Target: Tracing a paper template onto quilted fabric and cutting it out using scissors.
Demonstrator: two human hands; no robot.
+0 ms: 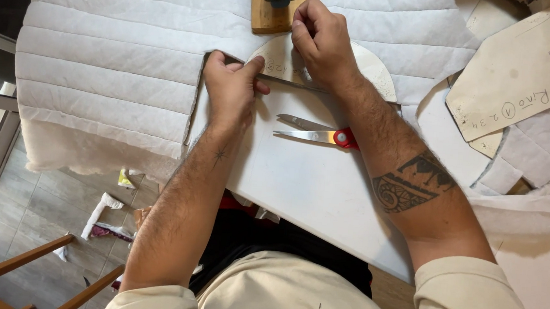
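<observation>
Head view, looking down. A white counter (325, 184) carries a large sheet of white quilted padding (112, 63), stitched in parallel horizontal channels, which covers its far and left portions and hangs over the left edge. To the right lie several flat cardboard pattern pieces (524, 63) bearing handwriting, overlapping smaller offcuts of the same quilted padding (536, 155). At the top centre, a wooden block (266, 13) topped with a blue metal fitting rests on the padding. Just below it, a rounded, half-disc cardboard template (367, 67) lies on the padding, its straight edge toward the person. The right hand (320, 40) presses down on the template's top, fingers curled and closed against the card. The left hand (231, 89) lies flat at the cut edge of the padding, thumb and forefinger pinched on a thin dark stick-like tool (287, 82), possibly a pencil, laid along the template's straight edge. Scissors (316, 133) with red handles lie open on the bare counter, between the two forearms and touched by neither hand.
</observation>
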